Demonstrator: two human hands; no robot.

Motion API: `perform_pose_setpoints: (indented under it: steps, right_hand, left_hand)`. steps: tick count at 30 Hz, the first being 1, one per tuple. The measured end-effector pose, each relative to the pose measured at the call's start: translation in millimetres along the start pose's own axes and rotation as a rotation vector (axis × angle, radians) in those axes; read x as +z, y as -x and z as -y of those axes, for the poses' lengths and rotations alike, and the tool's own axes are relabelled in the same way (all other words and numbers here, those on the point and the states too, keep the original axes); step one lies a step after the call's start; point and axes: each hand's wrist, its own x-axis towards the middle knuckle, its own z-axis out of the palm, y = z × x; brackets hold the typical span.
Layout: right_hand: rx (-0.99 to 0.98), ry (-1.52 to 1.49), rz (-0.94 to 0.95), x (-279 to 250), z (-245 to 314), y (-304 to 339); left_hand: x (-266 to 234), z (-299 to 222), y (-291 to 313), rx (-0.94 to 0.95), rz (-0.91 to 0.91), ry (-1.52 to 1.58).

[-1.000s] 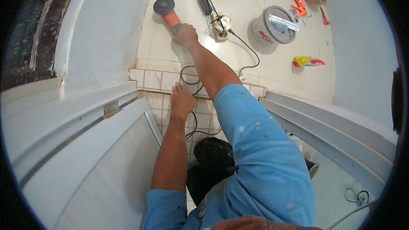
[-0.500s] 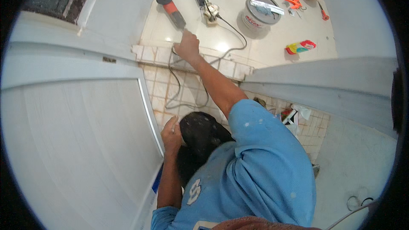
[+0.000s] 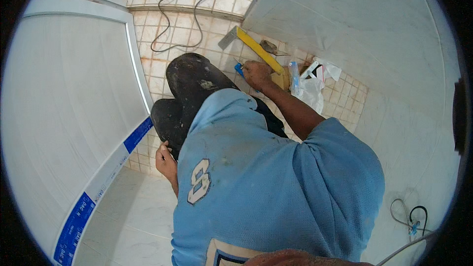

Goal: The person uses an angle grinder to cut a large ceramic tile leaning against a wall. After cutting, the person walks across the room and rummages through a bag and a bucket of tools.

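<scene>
My right hand reaches down to the tiled floor, fingers curled at a blue object with a thin tip. The hand covers much of that object, so its kind does not show. Just beyond the knuckles lies a try square with a yellow arm and a grey metal part. My left hand is low beside my dark-trousered knee, fingers drawn together. Whatever sits in those fingers is too small to make out.
A pale door panel with a blue-and-white taped edge stands left. A dark cable loops over the tiled step. Clear plastic wrapping and a clear-and-blue tube lie right, beside the wall.
My right hand has left the angle grinder beyond the step and come back to the floor at my right. My view has turned right and downward. My left hand now rests lower, by my knee.
</scene>
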Motion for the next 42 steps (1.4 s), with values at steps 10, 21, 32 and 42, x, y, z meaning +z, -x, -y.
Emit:
perform_pose_setpoints:
  steps: [10,21,32,42]
  right_hand:
    - [0.386,0.421,-0.053,-27.6,-72.2,9.6]
    - [0.311,0.287,0.034,3.6,-44.0,-17.3]
    - [0.049,0.239,0.171,32.6,-21.8,5.5]
    - [0.097,0.223,-0.069,52.5,-59.2,-0.7]
  left_hand:
    - [19.7,-10.0,-13.7,0.213,0.035,-0.053]
    - [26.1,-3.3,-12.2,0.22,0.034,-0.005]
    - [35.0,-22.7,-8.9,0.163,0.008,-0.003]
    - [26.5,-21.5,-12.4,0.227,0.037,-0.009]
